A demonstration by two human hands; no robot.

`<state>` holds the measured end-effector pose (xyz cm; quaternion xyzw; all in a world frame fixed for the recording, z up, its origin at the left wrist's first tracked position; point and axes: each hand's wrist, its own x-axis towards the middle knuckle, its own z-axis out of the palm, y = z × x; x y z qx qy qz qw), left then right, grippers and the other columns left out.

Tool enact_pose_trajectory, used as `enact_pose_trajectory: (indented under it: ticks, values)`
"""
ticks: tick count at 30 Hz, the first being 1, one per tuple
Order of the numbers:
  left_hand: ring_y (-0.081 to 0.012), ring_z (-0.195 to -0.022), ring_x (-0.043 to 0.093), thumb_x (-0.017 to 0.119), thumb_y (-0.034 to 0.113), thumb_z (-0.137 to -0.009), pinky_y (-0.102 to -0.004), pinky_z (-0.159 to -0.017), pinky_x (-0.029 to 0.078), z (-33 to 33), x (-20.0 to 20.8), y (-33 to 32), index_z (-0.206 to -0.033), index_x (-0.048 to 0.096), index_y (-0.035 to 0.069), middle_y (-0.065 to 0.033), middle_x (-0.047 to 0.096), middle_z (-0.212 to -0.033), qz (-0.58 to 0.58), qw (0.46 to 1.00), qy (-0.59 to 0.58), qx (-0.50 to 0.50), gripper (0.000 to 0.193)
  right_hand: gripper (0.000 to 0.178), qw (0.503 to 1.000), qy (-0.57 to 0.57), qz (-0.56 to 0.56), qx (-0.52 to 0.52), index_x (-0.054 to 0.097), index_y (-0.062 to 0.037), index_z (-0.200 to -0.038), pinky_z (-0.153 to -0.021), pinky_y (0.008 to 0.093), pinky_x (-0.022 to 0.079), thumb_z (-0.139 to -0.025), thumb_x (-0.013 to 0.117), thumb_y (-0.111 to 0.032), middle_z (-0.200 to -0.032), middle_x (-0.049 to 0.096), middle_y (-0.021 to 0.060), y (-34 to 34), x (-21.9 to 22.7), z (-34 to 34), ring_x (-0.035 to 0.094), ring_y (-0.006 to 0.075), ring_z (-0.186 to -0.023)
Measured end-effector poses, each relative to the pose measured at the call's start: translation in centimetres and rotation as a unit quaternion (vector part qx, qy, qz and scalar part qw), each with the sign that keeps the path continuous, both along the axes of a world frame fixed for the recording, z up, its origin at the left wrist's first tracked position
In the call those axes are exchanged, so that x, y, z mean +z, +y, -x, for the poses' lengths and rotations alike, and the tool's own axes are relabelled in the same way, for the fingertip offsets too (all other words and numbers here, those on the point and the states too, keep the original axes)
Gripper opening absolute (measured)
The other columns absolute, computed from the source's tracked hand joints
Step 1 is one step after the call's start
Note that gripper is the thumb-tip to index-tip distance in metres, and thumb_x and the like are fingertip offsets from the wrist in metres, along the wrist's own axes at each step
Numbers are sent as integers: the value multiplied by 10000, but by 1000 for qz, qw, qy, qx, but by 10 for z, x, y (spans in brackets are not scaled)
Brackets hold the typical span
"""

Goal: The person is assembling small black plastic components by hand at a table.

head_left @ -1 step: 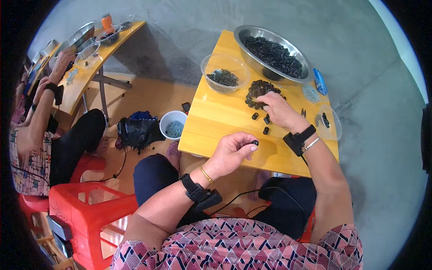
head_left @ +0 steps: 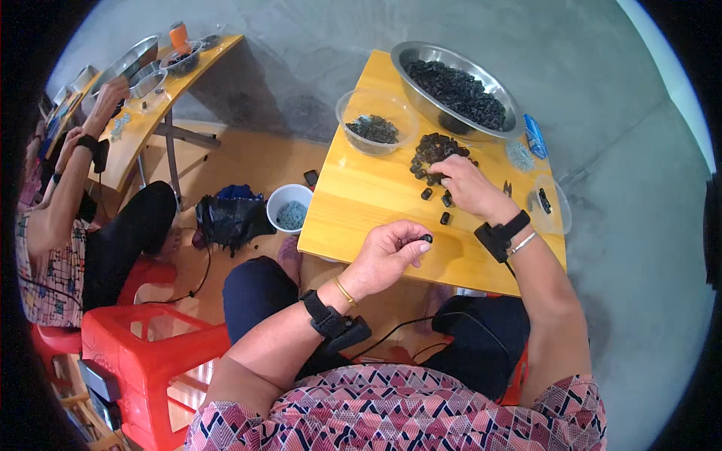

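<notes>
My left hand is pinching a small black cylindrical piece between thumb and fingertips, above the front part of the yellow table. My right hand reaches to the lower right edge of a heap of small black pieces. Its fingers are bent down onto the heap, and whatever lies between the fingertips is hidden. Just below that hand are a few loose black pieces. To the right of the hand, small dark snips or tweezers lie on the tabletop.
A steel basin full of black pieces stands at the back; a clear bowl sits left of the heap. On the right are a blue packet and a clear dish. A white bucket and red stool flank me; another person works left.
My right hand's fingers have drawn in slightly and bent more at the heap's edge. The left hand keeps its place. At the left table, the other person's hand has moved a little.
</notes>
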<state>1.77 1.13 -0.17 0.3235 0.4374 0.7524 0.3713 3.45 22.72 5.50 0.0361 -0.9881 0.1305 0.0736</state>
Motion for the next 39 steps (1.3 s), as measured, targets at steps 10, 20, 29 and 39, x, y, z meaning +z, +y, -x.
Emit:
enact_pose_trajectory:
  ticks: [10, 20, 29, 39]
  values:
    - [-72, -625, 511, 547, 60, -808, -200, -593, 441, 0, 1, 0, -903, 547, -7, -11, 553, -761, 5, 1000, 7, -4, 116, 182, 999, 44, 16, -2, 542, -16, -896, -713, 349, 418, -719, 502, 0, -831, 523, 141, 4, 5, -1, 511, 306, -803]
    - [-71, -625, 514, 553, 60, -804, -199, -594, 443, 0, 0, 0, -901, 547, -6, -9, 554, -759, 4, 1000, 2, -7, 118, 100, 999, 25, 37, -7, 551, -20, -819, -705, 376, 429, -725, 519, -33, -779, 539, 151, -5, 8, -7, 523, 328, -779]
    - [-73, -623, 515, 547, 50, -804, -200, -589, 446, 1, -1, 0, -909, 548, -6, -12, 557, -761, 4, 1000, 1, -9, 119, 73, 998, 37, 42, -27, 563, -20, -776, -704, 374, 422, -732, 515, -54, -742, 540, 147, 3, 7, -2, 515, 310, -784]
    - [-78, -622, 517, 540, 43, -805, -202, -596, 443, 2, 2, 0, -906, 550, -14, -20, 560, -766, 8, 1000, 5, -8, 117, 52, 997, 15, -72, -4, 555, -40, -758, -687, 360, 397, -716, 563, -68, -733, 483, 111, -11, 3, 5, 468, 281, -760]
